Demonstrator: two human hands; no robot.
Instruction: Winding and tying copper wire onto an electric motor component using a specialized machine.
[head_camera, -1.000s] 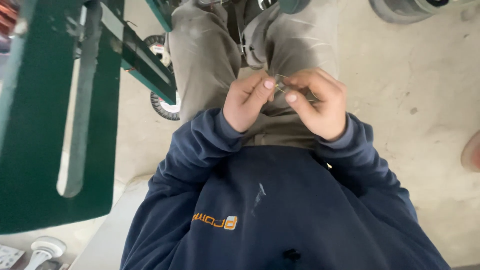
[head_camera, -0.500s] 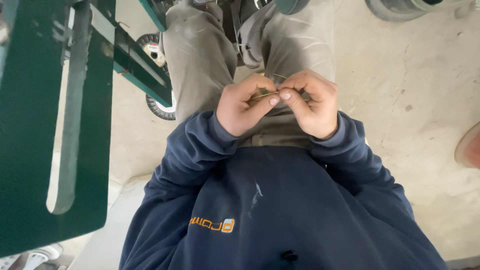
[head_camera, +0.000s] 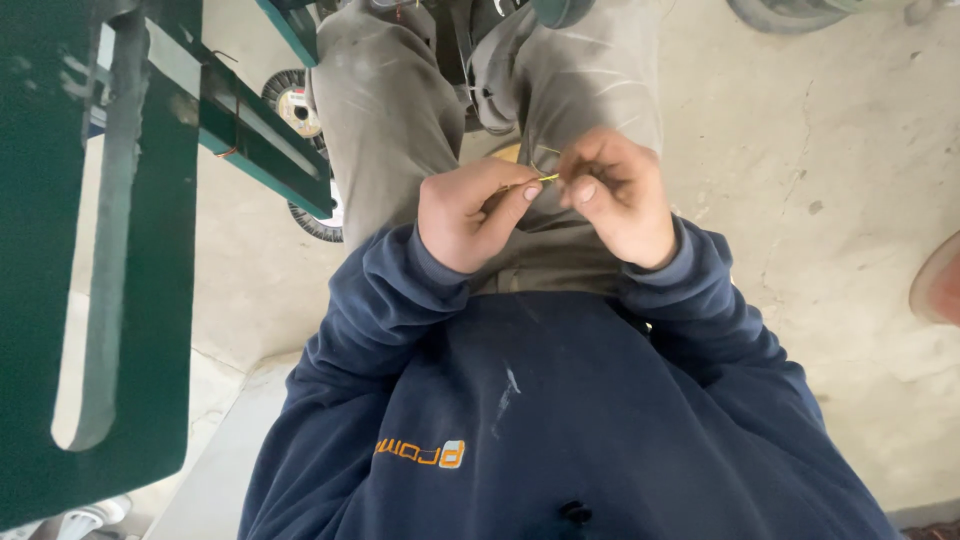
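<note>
Over the lap, the left hand (head_camera: 470, 212) pinches one end of a thin yellowish wire strand (head_camera: 545, 178); the right hand (head_camera: 620, 195) pinches the other end, fingers narrow. Judging by this, the twisting looks unfinished.

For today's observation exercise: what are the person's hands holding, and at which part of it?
A thin yellowish wire, pinched between both hands: the left hand takes one end at thumb and fingertip, the right hand the other, with a short stretch bare between them.
</note>
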